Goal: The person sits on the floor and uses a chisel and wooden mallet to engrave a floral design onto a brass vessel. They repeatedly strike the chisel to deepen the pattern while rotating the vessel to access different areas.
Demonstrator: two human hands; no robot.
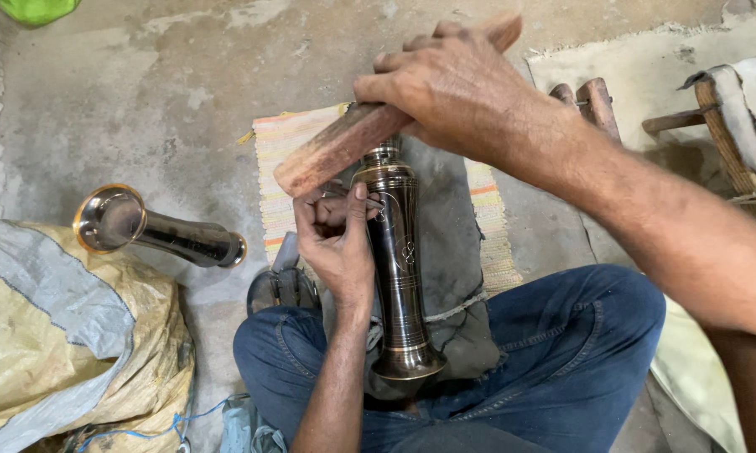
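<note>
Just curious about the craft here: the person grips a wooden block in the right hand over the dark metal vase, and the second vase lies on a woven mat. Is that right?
Not quite. The head view shows the second vase lying on the yellow sack and the concrete floor, not on the woven mat. The right hand does grip the wooden block over the dark metal vase.

My dark brown vase (397, 260) has gold rings and engraved motifs, the wooden block (369, 126) is reddish, my jeans (562, 361) blue, the mat (290, 168) cream with orange stripes.
</note>
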